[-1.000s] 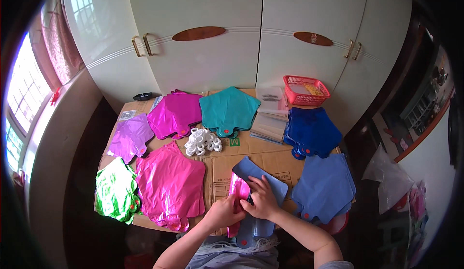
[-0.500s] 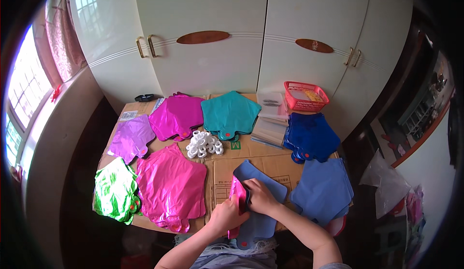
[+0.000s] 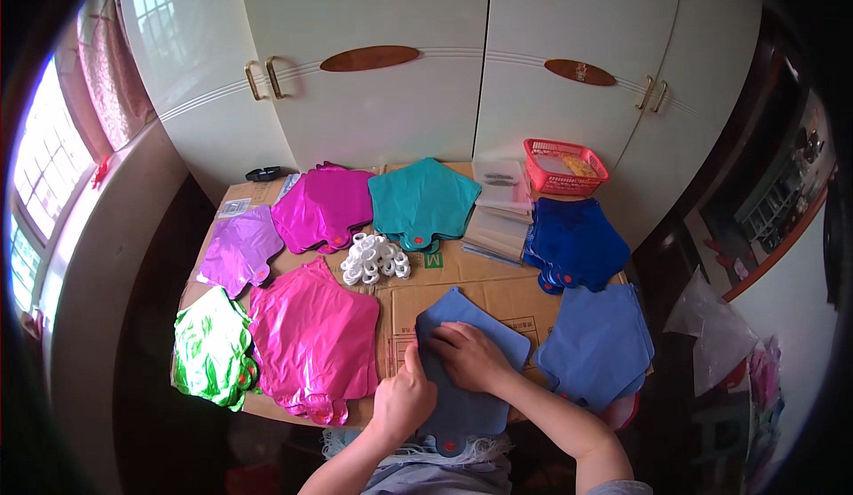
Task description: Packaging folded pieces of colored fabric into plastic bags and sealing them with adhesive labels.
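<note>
A blue-grey flat foil balloon [image 3: 484, 411] lies in front of me with a round tab and a red dot at its near end. My right hand [image 3: 471, 355] rests on its upper part, fingers stretched out and lying flat. At the balloon's left edge is my left hand [image 3: 406, 399], its index finger pointing up along that edge and the other fingers curled in. A sliver of pink shows by that fingertip; what the curled fingers hold, if anything, is hidden. Left of it lies a pile of pink foil balloons [image 3: 315, 339].
Around the cardboard [image 3: 400, 304] lie green [image 3: 211, 344], lilac [image 3: 240, 246], magenta [image 3: 324, 206], teal [image 3: 424, 200], dark blue [image 3: 577, 242] and more blue-grey balloons [image 3: 593, 344]. White rings [image 3: 375, 259] are heaped mid-table. Clear bags [image 3: 499, 215] and a red basket [image 3: 566, 167] stand behind.
The pink foil raised between my hands has dropped from sight but for a sliver. My right hand has flattened onto the blue-grey balloon; my left has shifted slightly left, index finger extended.
</note>
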The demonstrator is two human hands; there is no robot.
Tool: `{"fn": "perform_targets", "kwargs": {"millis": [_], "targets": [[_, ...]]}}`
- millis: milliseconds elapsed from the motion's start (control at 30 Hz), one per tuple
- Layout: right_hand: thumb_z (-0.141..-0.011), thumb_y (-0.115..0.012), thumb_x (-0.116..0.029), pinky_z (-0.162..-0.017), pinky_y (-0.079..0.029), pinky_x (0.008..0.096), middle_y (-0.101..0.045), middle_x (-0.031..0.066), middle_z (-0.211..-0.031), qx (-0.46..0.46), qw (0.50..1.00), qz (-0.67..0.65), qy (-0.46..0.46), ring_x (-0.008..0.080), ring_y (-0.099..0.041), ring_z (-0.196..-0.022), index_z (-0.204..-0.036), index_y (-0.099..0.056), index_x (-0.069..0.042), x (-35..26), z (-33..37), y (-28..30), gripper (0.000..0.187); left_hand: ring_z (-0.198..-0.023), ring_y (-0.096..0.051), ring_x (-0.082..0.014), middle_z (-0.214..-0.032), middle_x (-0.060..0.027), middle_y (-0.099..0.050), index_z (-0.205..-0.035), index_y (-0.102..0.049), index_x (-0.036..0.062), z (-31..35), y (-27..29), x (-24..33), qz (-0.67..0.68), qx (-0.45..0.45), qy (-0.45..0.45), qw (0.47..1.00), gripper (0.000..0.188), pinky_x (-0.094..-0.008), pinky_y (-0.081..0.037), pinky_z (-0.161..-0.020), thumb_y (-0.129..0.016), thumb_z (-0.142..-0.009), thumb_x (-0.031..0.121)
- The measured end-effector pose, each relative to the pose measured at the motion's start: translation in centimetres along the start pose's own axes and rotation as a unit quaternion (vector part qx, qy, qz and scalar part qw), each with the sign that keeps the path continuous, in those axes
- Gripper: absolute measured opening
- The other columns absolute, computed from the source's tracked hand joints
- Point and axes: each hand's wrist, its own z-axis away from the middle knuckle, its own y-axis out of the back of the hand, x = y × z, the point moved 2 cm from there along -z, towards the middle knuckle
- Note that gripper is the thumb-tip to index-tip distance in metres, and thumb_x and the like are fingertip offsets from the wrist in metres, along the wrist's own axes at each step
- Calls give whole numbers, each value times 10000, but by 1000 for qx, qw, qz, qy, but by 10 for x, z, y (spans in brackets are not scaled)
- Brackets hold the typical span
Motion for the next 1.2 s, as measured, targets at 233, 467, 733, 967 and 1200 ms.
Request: {"fn": "perform_targets", "kwargs": {"millis": [233, 467, 733, 967, 1200], "targets": [[-850, -580, -187, -1091, -296, 429, -479, 44, -1344, -10, 998, 56, 5, 230, -395, -1306, -1247, -560, -160, -3, 0, -1, 398, -655, -629, -442, -662, -253, -611, -1178, -373, -61, -7, -1, -40, -19, -22, 64, 998, 567, -514, -513, -604, -650, -773, 224], [-854, -583, -328, -1114, -253, 459, -438, 45, -1398, -35, 998, 61, -4, 240, -345, -1344, -1301, -530, -186, -6, 0, 1, 472, -619, -630, -409, -673, -233, -618, -801, -571, -36, -12, -6, -53, 14, -13, 72, 997, 334, -492, -514, -579, -666, -764, 282], [-836, -579, -369, -1117, -220, 523, -426, 80, -1410, -38, 998, 60, 0, 289, -312, -1367, -1295, -530, -149, -7, 0, 5, 511, -681, -609, -382, -720, -200, -574, -708, -588, -18, -16, -6, -21, 103, -20, -52, 993, 205, -466, -503, -625, -623, -705, 184], [-831, -574, -341, -1104, -240, 533, -491, 88, -1341, -49, 996, 68, 1, 296, -326, -1356, -1247, -563, -120, -2, 2, -1, 471, -712, -608, -380, -771, -191, -575, -726, -583, -16, -20, -26, -14, 112, -42, -75, 990, 213, -462, -498, -660, -643, -689, 185], [-838, -554, -251, -1122, -240, 480, -496, 112, -1330, -12, 1000, 1, -20, 297, -349, -1344, -1201, -573, -53, 7, 2, -5, 414, -732, -623, -415, -896, -222, -583, -831, -608, -17, -21, -30, -16, 83, -85, -80, 990, 237, -495, -524, -685, -622, -709, 186]]}}
